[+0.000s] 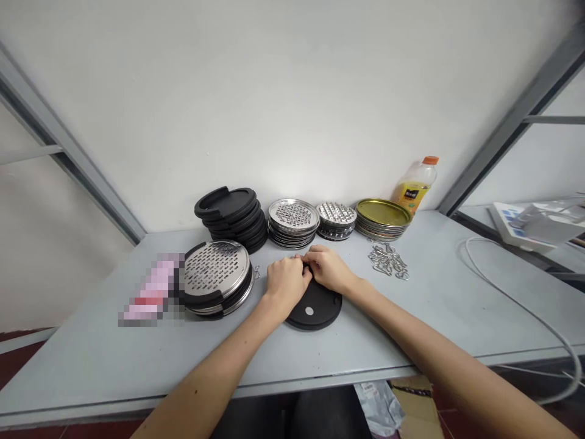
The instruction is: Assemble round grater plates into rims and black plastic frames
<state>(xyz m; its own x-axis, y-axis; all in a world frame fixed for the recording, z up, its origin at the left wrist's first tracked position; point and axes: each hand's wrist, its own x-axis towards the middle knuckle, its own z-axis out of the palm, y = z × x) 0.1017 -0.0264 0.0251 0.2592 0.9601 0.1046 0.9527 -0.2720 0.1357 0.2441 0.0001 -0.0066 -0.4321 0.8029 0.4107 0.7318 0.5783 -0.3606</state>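
Observation:
A black round base (315, 308) with a small pale round spot lies on the table in front of me. My left hand (287, 279) is closed at its far left edge, fingers curled. Across from it, my right hand (329, 268) bends its fingers over the far edge, and the two hands meet there. What the fingertips pinch at that edge is hidden. To the left sits a stack of round metal graters in black holders (216, 271), with a small wire clip (256, 272) beside it. Several metal clips (387, 259) lie in a pile to the right.
Along the wall stand black round holders (231, 210), grater discs (293, 219), spiked grater discs (337, 216), gold-coloured lids (382, 213) and a bottle (415, 186). A white cable (516, 296) runs over the right side. Metal frame posts rise at both sides.

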